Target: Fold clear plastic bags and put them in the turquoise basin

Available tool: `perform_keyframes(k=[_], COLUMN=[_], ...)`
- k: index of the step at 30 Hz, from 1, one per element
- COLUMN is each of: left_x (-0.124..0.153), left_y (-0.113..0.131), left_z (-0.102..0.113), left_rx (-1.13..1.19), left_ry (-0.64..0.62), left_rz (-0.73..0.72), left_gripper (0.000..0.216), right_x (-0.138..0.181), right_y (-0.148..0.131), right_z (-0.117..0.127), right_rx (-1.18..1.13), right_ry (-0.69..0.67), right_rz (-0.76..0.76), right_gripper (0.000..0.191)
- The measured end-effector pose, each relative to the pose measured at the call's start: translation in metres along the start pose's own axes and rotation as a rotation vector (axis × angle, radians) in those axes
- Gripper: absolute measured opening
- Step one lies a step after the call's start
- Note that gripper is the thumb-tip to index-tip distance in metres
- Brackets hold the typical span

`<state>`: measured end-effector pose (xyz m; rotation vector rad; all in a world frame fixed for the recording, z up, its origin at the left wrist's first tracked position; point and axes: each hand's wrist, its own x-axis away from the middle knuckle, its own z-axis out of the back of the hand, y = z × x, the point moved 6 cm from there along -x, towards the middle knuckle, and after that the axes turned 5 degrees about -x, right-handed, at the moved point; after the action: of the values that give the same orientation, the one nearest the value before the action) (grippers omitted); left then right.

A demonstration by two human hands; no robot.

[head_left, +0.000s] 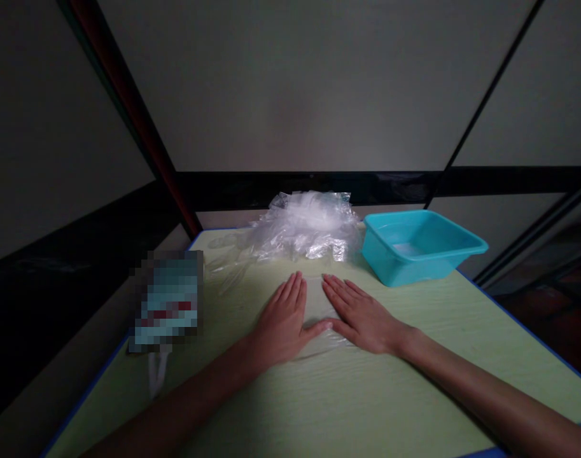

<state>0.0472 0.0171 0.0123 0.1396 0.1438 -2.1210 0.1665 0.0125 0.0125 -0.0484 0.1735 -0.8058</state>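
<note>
A clear plastic bag [317,302] lies flat on the table in front of me, partly hidden beneath my hands. My left hand [284,321] rests palm down on its left side with the fingers stretched out. On the right side my right hand [361,315] lies flat too, fingers extended and pointing away from me. The two thumbs meet near the middle of the bag. Beyond my fingertips is a crumpled heap of clear plastic bags [314,219].
A turquoise plastic basin [417,264] stands at the back right of the pale green table [366,407]. At the left edge lies a blurred-out object [170,292] with a white strap [157,372]. A panelled wall [309,89] rises behind the table.
</note>
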Motion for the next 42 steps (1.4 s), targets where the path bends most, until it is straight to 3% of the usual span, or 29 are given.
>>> perform_keyframes(k=[8,13,18,22,25,42], left_x=[0.015,0.018,0.021,0.026,0.030,0.044], left_y=[-0.031,-0.039,-0.012,0.026,0.038,0.015], left_z=[-0.004,-0.003,0.011,0.017,0.015,0.008], left_rx=[-0.020,0.017,0.126,0.153,0.130,0.090], left_ry=[-0.003,0.016,0.076,-0.001,-0.057,-0.120], left_rz=[0.008,0.049,0.009,-0.132,-0.175,-0.169], left_gripper=[0.075,0.072,0.067,0.072,0.072,0.067], right_x=[0.000,0.000,0.000,0.000,0.000,0.000], right_y=[0.000,0.000,-0.001,0.000,0.000,0.000], right_z=[0.001,0.001,0.001,0.000,-0.001,0.001], right_rx=[-0.022,-0.016,-0.022,-0.026,-0.022,-0.015], right_ry=[0.020,-0.001,0.014,0.023,0.018,-0.008], right_rz=[-0.019,-0.030,-0.020,-0.010,-0.009,-0.013], right_gripper=[0.065,0.065,0.064,0.064,0.064,0.065])
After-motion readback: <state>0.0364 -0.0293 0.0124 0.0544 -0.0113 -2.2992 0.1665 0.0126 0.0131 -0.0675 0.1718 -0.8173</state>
